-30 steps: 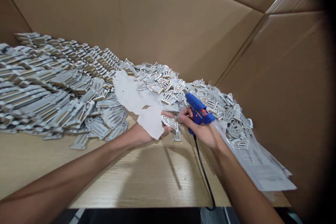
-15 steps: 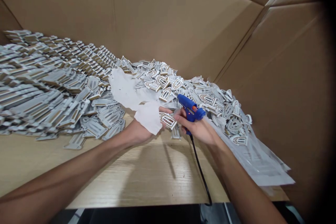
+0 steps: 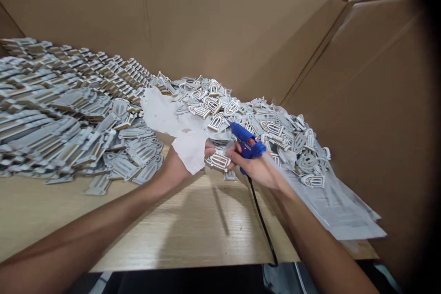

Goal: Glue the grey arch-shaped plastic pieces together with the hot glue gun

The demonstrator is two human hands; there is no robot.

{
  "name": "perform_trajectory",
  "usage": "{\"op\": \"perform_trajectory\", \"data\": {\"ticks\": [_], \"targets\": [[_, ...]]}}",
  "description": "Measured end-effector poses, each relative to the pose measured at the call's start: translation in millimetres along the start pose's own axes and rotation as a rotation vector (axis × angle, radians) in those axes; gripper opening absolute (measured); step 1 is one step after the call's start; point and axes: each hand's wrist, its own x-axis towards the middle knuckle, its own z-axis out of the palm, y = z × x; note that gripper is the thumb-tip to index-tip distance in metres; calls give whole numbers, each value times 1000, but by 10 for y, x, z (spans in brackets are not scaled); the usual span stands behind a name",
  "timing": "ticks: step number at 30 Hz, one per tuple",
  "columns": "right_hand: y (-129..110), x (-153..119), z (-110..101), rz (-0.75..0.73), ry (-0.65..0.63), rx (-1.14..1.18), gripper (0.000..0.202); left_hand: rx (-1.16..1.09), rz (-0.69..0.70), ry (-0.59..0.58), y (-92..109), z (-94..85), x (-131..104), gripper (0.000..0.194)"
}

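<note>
My right hand (image 3: 253, 163) is wrapped round a blue hot glue gun (image 3: 244, 135), its nozzle aimed up and left and its black cord (image 3: 262, 220) hanging down. Between my two hands is a small white arched window piece (image 3: 217, 161) with brown-gold pattern. My left hand (image 3: 175, 163) grips its left side, and the right fingertips touch its right end. A torn white paper (image 3: 191, 150) covers much of the left hand, hiding most of its fingers. Just below the right fingertips, a grey window piece (image 3: 230, 175) lies on the table (image 3: 193, 234).
Rows of stacked window pieces (image 3: 62, 119) fill the left side. A loose heap of them (image 3: 272, 126) spreads behind my hands, with a torn white sheet (image 3: 160, 112) beside it. Clear plastic bags (image 3: 344, 211) lie at right. Cardboard walls (image 3: 220, 23) enclose the back and right.
The window piece has turned to lie more level and shifted slightly left between my hands. The paper-covered left hand and the glue gun have moved slightly left.
</note>
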Motion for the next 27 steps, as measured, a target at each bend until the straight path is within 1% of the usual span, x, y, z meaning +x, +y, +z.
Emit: {"op": "perform_trajectory", "data": {"ticks": [2, 4, 7, 10, 13, 16, 18, 22, 24, 27], "targets": [[-10, 1, 1, 9, 8, 11, 19, -16, -11, 64, -20, -20, -2, 16], [-10, 8, -3, 11, 27, 18, 20, -39, -22, 96, -74, -29, -10, 12], [0, 20, -14, 10, 46, 1, 21, -80, -38, 113, -154, -18, -17, 16], [8, 27, -19, -2, 53, 0, 26, -90, -46, 111, -150, 2, -12, 11], [11, 28, -20, -9, 65, 7, 31, -64, -63, 84, -62, 11, -3, 4], [16, 28, -22, -5, 60, 4, 28, -25, -79, 41, 30, 18, 1, 18], [19, 27, -24, -8, 60, 25, 27, 23, -64, 20, 57, 22, -4, 19], [18, 18, -21, 6, 31, 38, 22, 160, -10, -62, 27, 23, -17, 22], [21, 15, -14, 26, 41, 59, 22, 146, -27, -103, 3, 23, -10, 25], [35, 19, -2, 23, 51, 76, 26, 98, -56, -115, 6, 21, 7, 30]]}}
